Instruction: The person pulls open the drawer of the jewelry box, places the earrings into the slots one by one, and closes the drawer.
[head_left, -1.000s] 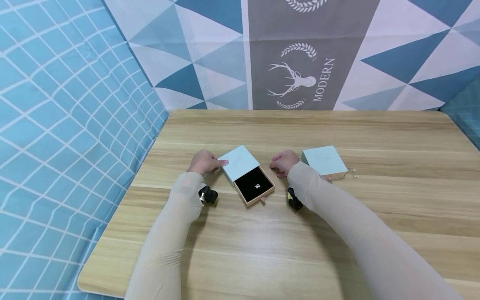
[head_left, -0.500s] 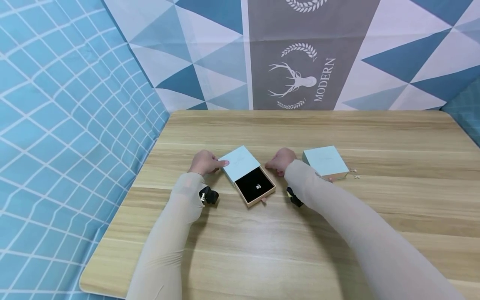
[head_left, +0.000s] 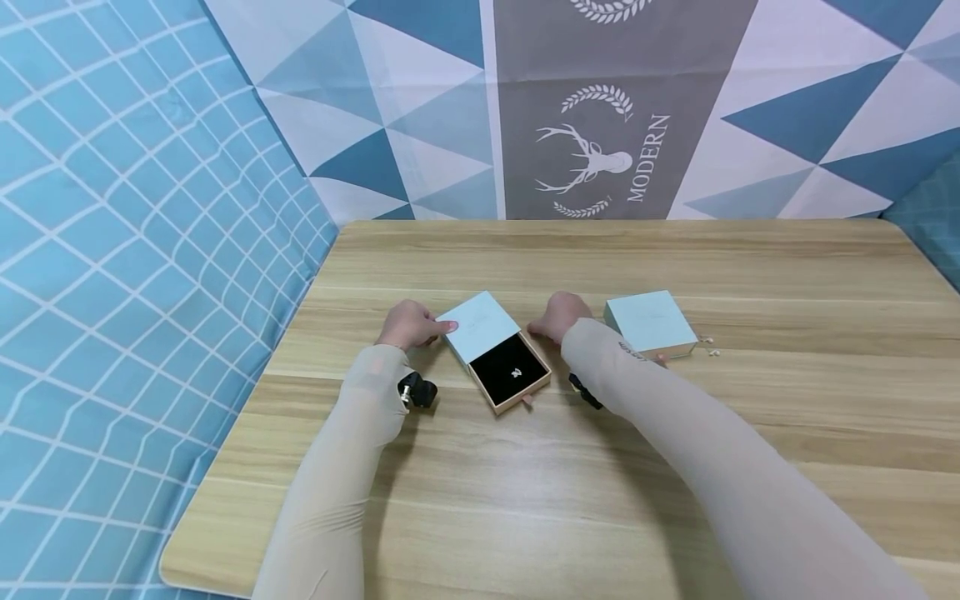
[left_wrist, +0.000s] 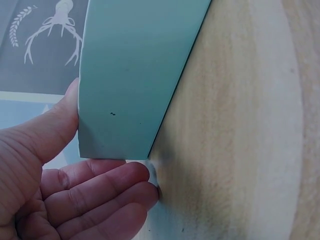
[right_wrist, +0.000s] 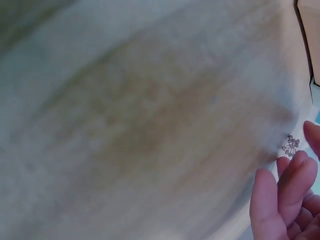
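A pale mint jewelry box (head_left: 477, 324) lies at an angle on the table, its drawer (head_left: 511, 372) slid part way out. A small silver trinket (head_left: 516, 372) sits on the drawer's black lining. My left hand (head_left: 408, 325) grips the sleeve's left corner, thumb on top; in the left wrist view its fingers curl below the mint side. My right hand (head_left: 561, 318) is beside the box's right edge. In the right wrist view a small silver charm (right_wrist: 290, 145) shows just by its bent fingertips, with a gap between thumb and finger; the head view hides the charm.
A second mint box (head_left: 651, 323) stands right of my right hand, shut, with a pink pull tab. Tiny pale pieces (head_left: 709, 346) lie at its right side. The wooden table (head_left: 480, 500) meets a patterned backdrop (head_left: 420, 117) behind and blue checked cloth (head_left: 150, 250) on the left.
My right hand has moved a little left, up to the box's right edge, and turned so its fingertips are hidden. My left hand and both boxes have stayed in place.
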